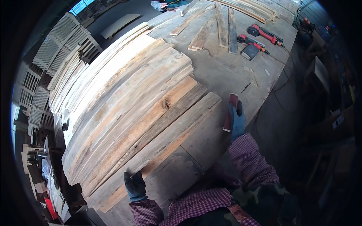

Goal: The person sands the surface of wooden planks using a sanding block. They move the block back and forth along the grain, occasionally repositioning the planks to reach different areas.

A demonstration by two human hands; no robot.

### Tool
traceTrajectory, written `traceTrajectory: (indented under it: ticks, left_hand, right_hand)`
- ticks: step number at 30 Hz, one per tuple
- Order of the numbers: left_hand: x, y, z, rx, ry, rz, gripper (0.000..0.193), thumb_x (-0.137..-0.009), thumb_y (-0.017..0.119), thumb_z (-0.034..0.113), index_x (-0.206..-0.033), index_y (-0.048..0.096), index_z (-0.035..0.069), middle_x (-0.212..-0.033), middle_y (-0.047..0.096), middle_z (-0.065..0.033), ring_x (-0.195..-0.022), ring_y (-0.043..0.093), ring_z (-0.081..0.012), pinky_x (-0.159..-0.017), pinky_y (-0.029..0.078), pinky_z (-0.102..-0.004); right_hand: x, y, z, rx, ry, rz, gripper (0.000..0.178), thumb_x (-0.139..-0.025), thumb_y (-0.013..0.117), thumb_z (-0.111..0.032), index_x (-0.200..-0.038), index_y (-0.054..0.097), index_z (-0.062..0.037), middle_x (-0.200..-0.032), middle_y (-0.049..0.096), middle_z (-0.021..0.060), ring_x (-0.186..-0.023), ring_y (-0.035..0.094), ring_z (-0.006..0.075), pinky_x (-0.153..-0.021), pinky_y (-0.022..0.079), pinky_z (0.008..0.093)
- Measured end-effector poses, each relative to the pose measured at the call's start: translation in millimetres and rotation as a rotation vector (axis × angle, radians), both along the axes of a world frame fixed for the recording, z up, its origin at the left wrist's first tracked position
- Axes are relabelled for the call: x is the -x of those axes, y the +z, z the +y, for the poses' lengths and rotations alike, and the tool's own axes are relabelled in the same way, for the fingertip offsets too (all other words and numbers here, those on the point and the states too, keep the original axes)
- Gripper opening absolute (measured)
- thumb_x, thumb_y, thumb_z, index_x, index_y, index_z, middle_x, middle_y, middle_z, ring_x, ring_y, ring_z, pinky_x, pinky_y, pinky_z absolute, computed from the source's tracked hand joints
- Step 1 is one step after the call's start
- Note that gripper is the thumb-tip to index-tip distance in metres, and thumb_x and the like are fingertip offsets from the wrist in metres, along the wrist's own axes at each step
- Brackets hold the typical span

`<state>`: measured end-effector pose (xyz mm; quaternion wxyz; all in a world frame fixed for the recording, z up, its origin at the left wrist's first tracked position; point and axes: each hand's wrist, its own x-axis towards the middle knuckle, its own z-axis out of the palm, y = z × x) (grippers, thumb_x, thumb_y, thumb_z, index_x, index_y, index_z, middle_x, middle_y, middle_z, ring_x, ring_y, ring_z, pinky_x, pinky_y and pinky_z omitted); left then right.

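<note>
Red block (233, 99) part-covered by right hand (237, 122), co-worker (170, 5) cropped

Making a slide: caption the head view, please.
Gloved left hand on a board, right hand holding a dark red block.

Plank (162, 142): long, flat, weathered grey, orange-tan band along the lower side; lies diagonally, lower left to just right of centre. Block (227, 120): slim, oblong, dark red; long axis near vertical, right of centre, near the plank's upper end.

A bluish window (81, 6) shines at the upper left, beyond grey floor (115, 15); right of the worktable (222, 73), the room is dim.
</note>
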<state>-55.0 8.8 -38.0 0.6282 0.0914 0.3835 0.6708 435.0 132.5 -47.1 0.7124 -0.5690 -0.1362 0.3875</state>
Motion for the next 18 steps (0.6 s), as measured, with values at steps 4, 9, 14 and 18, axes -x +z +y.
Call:
traceTrajectory:
  ticks: [4, 9, 14, 18]
  left_hand:
    - [-22, 22, -7, 0.104, -0.013, 0.140, 0.034, -0.101, 0.054, 0.027, -0.120, 0.062, 0.000, -0.104, 0.070, -0.0117, -0.093, 0.066, -0.0211, -0.090, 0.053, -0.0318]
    - [-55, 53, -27, 0.420, -0.177, 0.459, 0.037, -0.094, 0.066, 0.034, -0.113, 0.062, 0.001, -0.100, 0.071, -0.0128, -0.087, 0.069, -0.0238, -0.072, 0.058, -0.0335]
    - [-63, 68, -28, -0.157, -0.178, 2.194, 0.044, -0.082, 0.078, 0.027, -0.120, 0.063, 0.010, -0.120, 0.065, -0.0118, -0.111, 0.060, -0.0310, -0.095, 0.047, -0.0466]
    - [-55, 60, 11, -0.274, -0.391, 2.512, 0.091, -0.071, 0.074, 0.061, -0.148, 0.042, 0.023, -0.155, 0.029, -0.0196, -0.143, 0.025, -0.0429, -0.115, 0.022, -0.0601]
  right_hand:
    - [-6, -10, 4, -0.041, -0.017, -0.057, 0.075, -0.092, 0.070, -0.020, -0.152, 0.028, -0.0016, -0.148, 0.043, 0.0106, -0.124, 0.050, 0.0175, -0.102, 0.044, 0.0277]
    - [1, 5, 9, -0.004, 0.085, -0.018, 0.076, -0.093, 0.069, -0.028, -0.152, 0.030, -0.0041, -0.141, 0.049, 0.0090, -0.117, 0.053, 0.0165, -0.097, 0.044, 0.0280]
    - [15, 18, 33, -0.003, 0.100, -0.107, 0.075, -0.093, 0.069, -0.032, -0.151, 0.032, -0.0030, -0.139, 0.053, 0.0084, -0.112, 0.056, 0.0147, -0.094, 0.047, 0.0278]
    - [17, 34, 34, -0.054, 0.088, 0.015, 0.079, -0.092, 0.070, -0.027, -0.153, 0.026, -0.0023, -0.150, 0.041, 0.0125, -0.129, 0.047, 0.0192, -0.105, 0.041, 0.0295]
